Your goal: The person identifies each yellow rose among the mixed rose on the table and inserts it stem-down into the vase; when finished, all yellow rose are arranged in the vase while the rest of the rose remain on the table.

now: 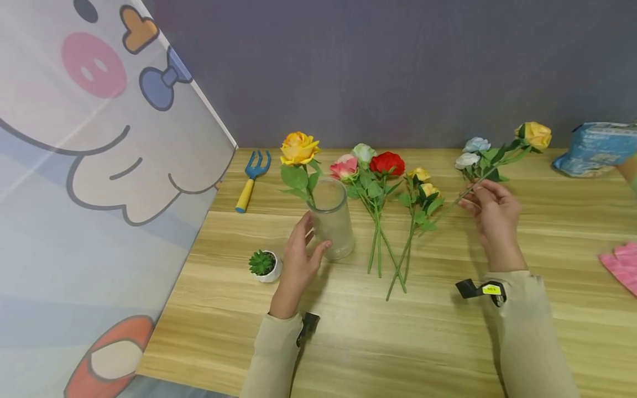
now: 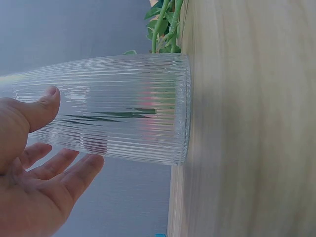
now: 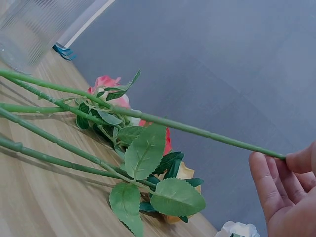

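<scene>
A ribbed clear glass vase [image 1: 335, 235] stands upright on the wooden table, holding one yellow-orange rose [image 1: 299, 148]. My left hand [image 1: 297, 262] grips the vase from the left, thumb on the near side; in the left wrist view the green stem end [image 2: 145, 112] shows through the glass. My right hand [image 1: 497, 215] pinches the stem [image 3: 197, 131] of a yellow rose [image 1: 536, 136], its bloom pointing to the back right. Between the hands lie a pink rose [image 1: 344, 167], a red rose [image 1: 387, 163], a pale green rose [image 1: 364, 153] and a stem with small yellow roses [image 1: 429, 191].
Pale blue and white flowers [image 1: 468, 160] lie behind my right hand. A small potted succulent [image 1: 264, 264] and a blue-and-yellow hand fork [image 1: 250, 182] are on the left. A blue bag [image 1: 597, 152] and pink cloth-like item [image 1: 622, 264] are at right; a grey wall [image 1: 398, 72] stands behind.
</scene>
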Demonstrator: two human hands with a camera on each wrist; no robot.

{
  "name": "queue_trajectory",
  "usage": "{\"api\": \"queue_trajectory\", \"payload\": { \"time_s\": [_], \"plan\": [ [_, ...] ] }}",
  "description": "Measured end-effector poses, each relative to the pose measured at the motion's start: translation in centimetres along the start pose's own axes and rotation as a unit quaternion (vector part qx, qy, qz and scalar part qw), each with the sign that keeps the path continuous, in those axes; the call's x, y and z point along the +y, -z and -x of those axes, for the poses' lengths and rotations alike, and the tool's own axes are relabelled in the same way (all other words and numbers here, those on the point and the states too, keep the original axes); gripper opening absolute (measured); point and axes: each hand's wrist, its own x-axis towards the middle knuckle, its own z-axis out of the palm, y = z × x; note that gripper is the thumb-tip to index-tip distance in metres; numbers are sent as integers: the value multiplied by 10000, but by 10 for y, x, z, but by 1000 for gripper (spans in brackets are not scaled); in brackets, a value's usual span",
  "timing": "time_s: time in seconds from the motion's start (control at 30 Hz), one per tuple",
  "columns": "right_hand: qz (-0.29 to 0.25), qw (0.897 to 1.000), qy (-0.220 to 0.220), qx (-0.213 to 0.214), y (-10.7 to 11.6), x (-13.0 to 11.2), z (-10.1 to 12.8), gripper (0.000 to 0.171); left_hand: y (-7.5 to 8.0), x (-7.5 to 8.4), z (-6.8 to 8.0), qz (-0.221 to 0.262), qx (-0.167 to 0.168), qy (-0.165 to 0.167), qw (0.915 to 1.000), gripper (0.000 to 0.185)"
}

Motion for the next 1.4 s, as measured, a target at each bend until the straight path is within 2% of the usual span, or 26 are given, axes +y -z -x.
{"api": "queue_trajectory", "payload": {
  "time_s": [0.4,0.77,1.17,1.4],
  "plan": [
    [-175,9988,338,312,-4,-2,1,7,-2,0,-1,-36,43,36,10000,73],
    [-471,9959,323,696,-8,-6,4,4,-1,1,1,-78,5,95,9999,72],
    [-858,9927,610,586,-20,-10,8,7,-1,2,0,-53,-4,167,9998,72],
    [-757,9937,755,324,-27,-12,16,4,-1,2,0,-30,-34,214,9998,71]
  ]
}}
